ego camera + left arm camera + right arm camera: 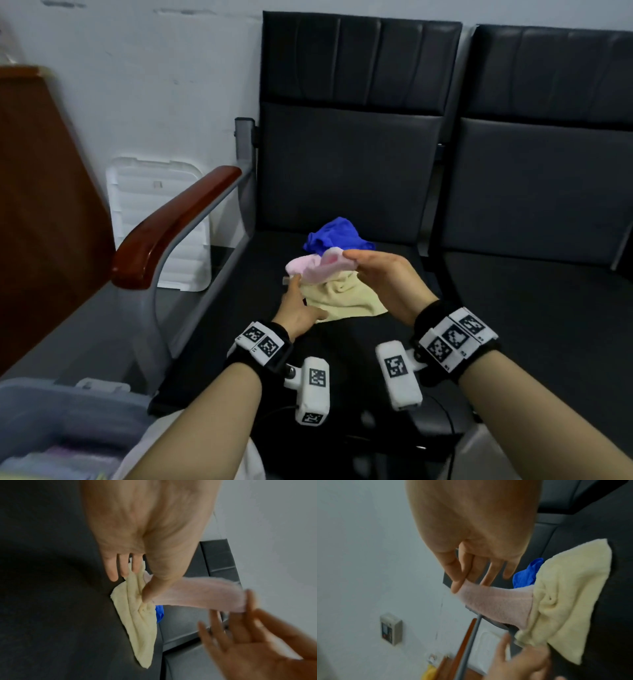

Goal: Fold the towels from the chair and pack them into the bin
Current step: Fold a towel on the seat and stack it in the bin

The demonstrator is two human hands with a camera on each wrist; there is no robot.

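Note:
A pink towel (313, 267) is stretched between my two hands above the black chair seat (394, 342). My right hand (356, 260) pinches its right end between thumb and forefinger (456, 586), the other fingers straight. My left hand (294, 284) pinches the left end under the thumb (150, 588), right against a cream towel (346, 298) that lies crumpled on the seat beneath. A blue towel (337, 236) sits bunched behind them, near the backrest. The grey bin (51, 411) stands at the lower left, with folded towels blurred inside.
A wooden armrest (171, 222) on a grey metal frame borders the seat on the left. A second black chair (548, 171) adjoins on the right. White foam packing (157, 219) leans on the wall, beside a brown wooden panel (41, 205).

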